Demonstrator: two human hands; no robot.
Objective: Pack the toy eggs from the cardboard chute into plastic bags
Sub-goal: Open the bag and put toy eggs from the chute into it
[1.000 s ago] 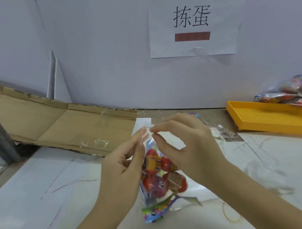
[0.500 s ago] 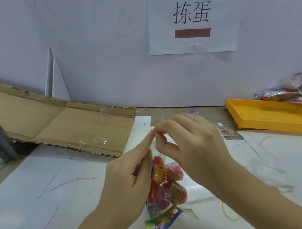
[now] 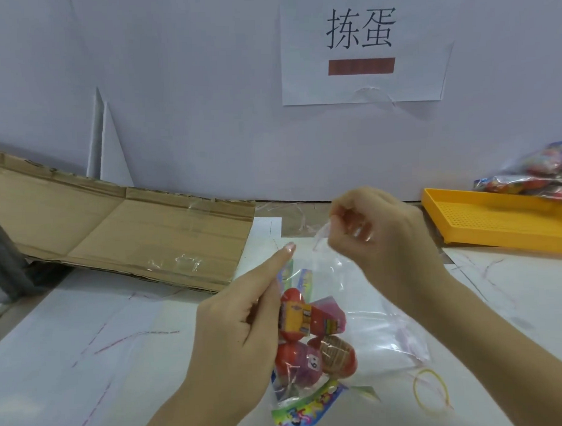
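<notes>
white paper-covered table [image 3: 87, 363], cardboard chute [image 3: 131, 237] flat at its rear left. right of the chute's end: plastic bag [image 3: 356, 321], toy eggs [image 3: 309, 339] inside. left hand [image 3: 239, 341] grips the bag's side, forefinger straight. right hand [image 3: 379, 238] pinches the bag's mouth. yellow tray [image 3: 496, 224] far right of the chute.

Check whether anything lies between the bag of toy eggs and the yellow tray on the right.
Nothing visible does: only the right hand, pinching the top of the bag, and table paper lie between it and the yellow tray.
</notes>
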